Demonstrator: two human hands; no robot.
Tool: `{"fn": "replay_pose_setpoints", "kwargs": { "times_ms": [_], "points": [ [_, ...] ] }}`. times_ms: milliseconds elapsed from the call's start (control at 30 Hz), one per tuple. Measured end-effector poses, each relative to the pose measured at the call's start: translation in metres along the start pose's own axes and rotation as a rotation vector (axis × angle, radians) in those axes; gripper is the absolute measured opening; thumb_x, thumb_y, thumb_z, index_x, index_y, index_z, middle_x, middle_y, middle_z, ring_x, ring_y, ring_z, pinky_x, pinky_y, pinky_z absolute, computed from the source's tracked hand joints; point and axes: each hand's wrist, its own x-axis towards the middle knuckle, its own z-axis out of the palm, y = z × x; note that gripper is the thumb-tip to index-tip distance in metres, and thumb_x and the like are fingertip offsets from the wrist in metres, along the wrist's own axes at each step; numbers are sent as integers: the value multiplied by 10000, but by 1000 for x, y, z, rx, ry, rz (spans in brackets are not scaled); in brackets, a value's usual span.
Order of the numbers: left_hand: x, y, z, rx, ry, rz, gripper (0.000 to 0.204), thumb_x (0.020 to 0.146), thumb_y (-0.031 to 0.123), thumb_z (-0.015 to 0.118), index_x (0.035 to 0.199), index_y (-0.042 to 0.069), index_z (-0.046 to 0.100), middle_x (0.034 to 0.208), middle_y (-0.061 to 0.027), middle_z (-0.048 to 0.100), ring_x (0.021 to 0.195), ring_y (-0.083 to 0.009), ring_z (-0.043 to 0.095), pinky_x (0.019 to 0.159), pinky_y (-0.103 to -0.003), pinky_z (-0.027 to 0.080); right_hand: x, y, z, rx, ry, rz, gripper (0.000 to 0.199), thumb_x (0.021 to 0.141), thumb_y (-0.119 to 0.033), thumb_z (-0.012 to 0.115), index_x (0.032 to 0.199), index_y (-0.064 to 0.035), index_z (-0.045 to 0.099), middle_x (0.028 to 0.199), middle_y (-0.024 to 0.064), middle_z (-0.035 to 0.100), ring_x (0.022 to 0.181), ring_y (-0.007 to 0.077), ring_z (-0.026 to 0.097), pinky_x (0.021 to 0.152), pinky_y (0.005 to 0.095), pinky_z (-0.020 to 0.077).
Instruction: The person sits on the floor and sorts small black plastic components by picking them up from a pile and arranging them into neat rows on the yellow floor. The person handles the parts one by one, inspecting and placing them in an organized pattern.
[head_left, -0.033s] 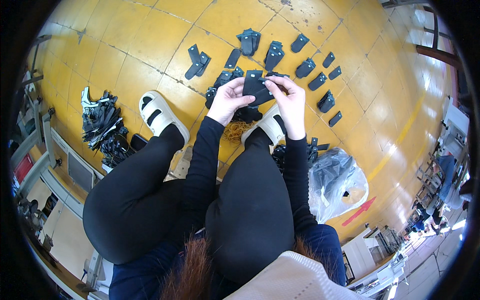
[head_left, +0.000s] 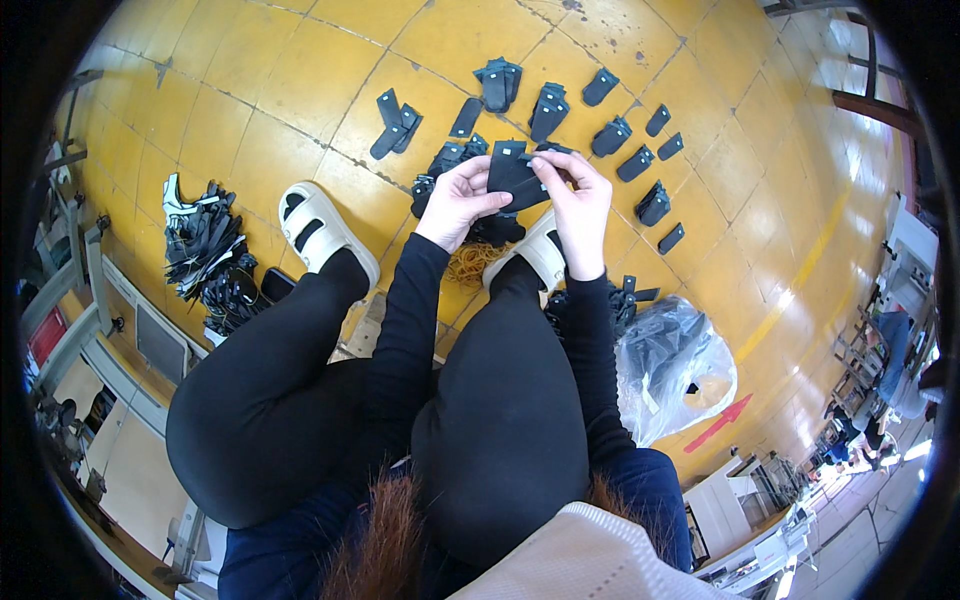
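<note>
Above the floor, between my shoes, both hands are closed on black fabric pieces (head_left: 510,180) that carry small pale labels. My left hand (head_left: 458,205) pinches the pieces at their left side, thumb on top. With thumb and fingers, my right hand (head_left: 578,205) grips the right side, near a pale label. How many layers are held I cannot tell. Beyond my hands, small stacks of similar dark pieces (head_left: 548,112) lie spread on the yellow floor. Another dark pile (head_left: 455,155) sits just past my left hand, partly hidden by it.
Yellow rubber bands (head_left: 468,264) lie between my cream shoes (head_left: 326,232). A heap of black strips (head_left: 205,245) is on the left, with a dark phone-like object (head_left: 276,285) beside it. To my right stands a clear plastic bag (head_left: 675,370). Metal frames (head_left: 100,290) line the left side.
My hands and the held pieces have shifted very slightly to the right. The stacks on the floor stay where they were.
</note>
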Motion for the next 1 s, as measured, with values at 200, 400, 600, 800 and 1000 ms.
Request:
{"fn": "replay_pose_setpoints", "kwargs": {
  "times_ms": [200,400,600,800,1000],
  "points": [
    [7,2,8,21,-18,-5,411,761,-70,659,1147,3,537,1053,-79,650,893,-105,630,772,-227,514,6,-7,20,298,375,60,107,877,-71,611,941,11,634,890,22,625,814,68,560,734,201,436],
    [11,-1,10,140,-25,-75,349,778,-19,668,1107,21,560,1023,-48,647,888,-80,613,747,-224,496,12,17,-3,491,665,58,132,942,-137,525,1014,-32,559,964,32,608,869,82,571,750,221,461],
    [26,-53,-16,511,109,-270,375,733,12,692,1093,31,586,903,-7,636,816,-74,590,657,-220,494,4,36,-34,565,662,108,240,934,-53,494,1171,-15,480,987,53,592,889,95,574,762,231,478],
    [32,-79,-12,1531,133,-102,281,741,146,657,1015,89,637,920,-180,658,855,-359,632,757,-443,517,-22,69,-43,517,480,265,393,895,-12,543,1271,-7,433,904,35,595,807,63,554,699,201,457],
    [58,-39,-7,1431,31,158,270,757,136,651,1009,40,631,886,-127,669,813,-243,662,726,-321,514,-48,83,-30,595,343,354,577,775,100,627,1295,-21,409,965,48,620,839,87,561,782,210,453]
  ]
}}
